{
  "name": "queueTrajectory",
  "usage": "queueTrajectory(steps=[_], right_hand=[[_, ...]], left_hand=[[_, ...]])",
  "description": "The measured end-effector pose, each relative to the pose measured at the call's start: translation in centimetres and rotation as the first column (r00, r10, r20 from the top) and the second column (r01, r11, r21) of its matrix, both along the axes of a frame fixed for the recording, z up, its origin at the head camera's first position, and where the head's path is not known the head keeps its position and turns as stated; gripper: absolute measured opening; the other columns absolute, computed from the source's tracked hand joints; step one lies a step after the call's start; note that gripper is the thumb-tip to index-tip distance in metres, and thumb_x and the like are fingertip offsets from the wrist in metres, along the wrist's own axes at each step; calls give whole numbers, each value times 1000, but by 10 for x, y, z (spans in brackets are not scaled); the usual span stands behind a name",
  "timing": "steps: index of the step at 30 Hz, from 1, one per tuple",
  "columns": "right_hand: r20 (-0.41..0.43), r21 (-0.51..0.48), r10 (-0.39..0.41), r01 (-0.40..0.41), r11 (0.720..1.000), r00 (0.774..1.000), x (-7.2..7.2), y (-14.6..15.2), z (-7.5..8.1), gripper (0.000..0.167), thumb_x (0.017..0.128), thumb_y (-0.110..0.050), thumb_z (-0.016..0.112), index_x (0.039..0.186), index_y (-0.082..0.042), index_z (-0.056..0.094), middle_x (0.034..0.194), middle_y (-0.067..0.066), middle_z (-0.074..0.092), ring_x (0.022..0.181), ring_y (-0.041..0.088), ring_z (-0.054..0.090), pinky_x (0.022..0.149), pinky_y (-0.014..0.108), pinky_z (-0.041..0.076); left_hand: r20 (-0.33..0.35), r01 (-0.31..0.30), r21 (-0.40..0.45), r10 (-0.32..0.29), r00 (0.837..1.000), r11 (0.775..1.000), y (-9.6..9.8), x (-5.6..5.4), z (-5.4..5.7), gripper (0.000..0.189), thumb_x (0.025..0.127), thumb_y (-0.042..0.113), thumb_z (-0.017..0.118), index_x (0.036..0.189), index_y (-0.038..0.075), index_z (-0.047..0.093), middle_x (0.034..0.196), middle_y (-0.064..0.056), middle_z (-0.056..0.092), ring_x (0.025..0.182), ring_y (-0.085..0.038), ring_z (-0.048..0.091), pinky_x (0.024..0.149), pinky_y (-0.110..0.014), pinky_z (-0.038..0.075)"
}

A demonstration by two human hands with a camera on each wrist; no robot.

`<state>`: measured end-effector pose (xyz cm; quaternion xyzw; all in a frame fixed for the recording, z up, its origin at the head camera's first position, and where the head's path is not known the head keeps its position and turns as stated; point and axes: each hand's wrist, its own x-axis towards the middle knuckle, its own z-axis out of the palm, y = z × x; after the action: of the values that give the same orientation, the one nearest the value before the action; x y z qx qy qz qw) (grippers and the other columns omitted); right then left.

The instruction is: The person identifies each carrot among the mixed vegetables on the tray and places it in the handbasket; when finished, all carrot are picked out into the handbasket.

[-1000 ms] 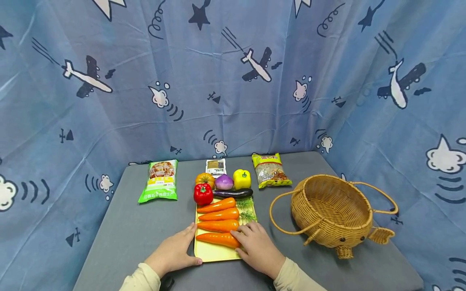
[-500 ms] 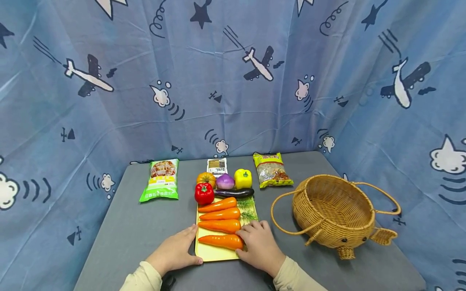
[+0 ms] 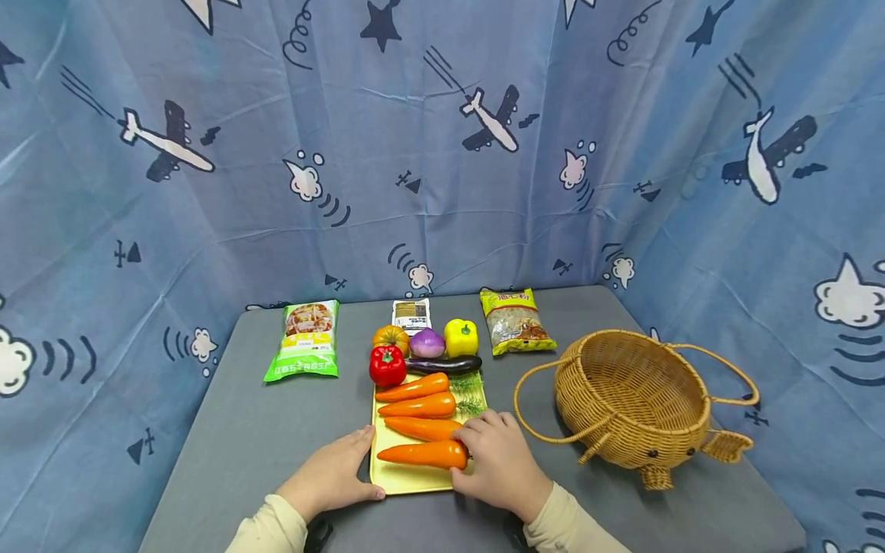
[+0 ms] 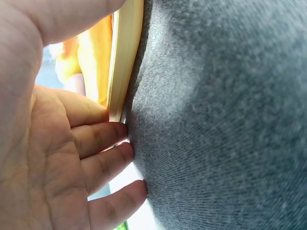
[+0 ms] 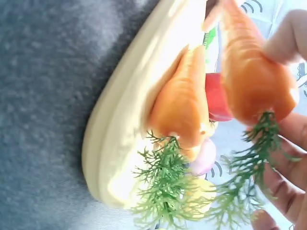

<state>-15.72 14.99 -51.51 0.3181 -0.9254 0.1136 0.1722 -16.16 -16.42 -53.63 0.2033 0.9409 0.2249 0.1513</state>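
My right hand (image 3: 503, 465) pinches the nearest orange carrot (image 3: 423, 454) by its thick end, thumb on one side and fingers on the other. In the right wrist view this carrot (image 5: 256, 79) hangs over the tray, its green leafy top drooping beside the fingers. Three more carrots (image 3: 418, 407) lie in a row on the pale yellow tray (image 3: 408, 484). Along the tray's left edge rests my left hand (image 3: 332, 472), thumb near the front corner, fingers extended. The left wrist view shows its fingertips against the outer tray wall (image 4: 125, 52).
Behind the carrots are a red pepper (image 3: 387, 366), dark eggplant (image 3: 445, 365), small pumpkin (image 3: 391, 339), purple onion (image 3: 426, 344) and yellow pepper (image 3: 461, 339). Food packets (image 3: 304, 342) lie farther back. A wicker basket (image 3: 601, 415) with looped handles stands right on the grey table (image 3: 228, 461).
My right hand has taken hold of the nearest carrot and shifted it slightly right; the carrot behind it has also slid a little right. My left hand stays at the tray edge.
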Motion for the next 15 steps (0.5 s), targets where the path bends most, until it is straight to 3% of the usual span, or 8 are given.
queueTrajectory(steps=[9, 15], right_hand=[[37, -141, 13, -8, 990, 999, -1, -1, 1, 40, 81, -36, 89, 115, -19, 79, 108, -6, 72, 88, 10, 69, 75, 36, 51], [-14, -211, 44, -46, 976, 999, -9, -2, 9, 40, 78, -35, 90, 113, -19, 80, 105, -7, 73, 91, 11, 68, 73, 36, 52]], left_hand=[[17, 7, -9, -7, 1000, 1000, 0, -1, -2, 108, 82, 58, 86, 158, -7, 46, 163, -21, 45, 149, -38, 45, 119, -58, 39], [15, -10, -17, 11, 1000, 1000, 1, -3, 0, 105, 82, 58, 87, 155, -6, 50, 159, -22, 50, 147, -40, 47, 119, -59, 40]])
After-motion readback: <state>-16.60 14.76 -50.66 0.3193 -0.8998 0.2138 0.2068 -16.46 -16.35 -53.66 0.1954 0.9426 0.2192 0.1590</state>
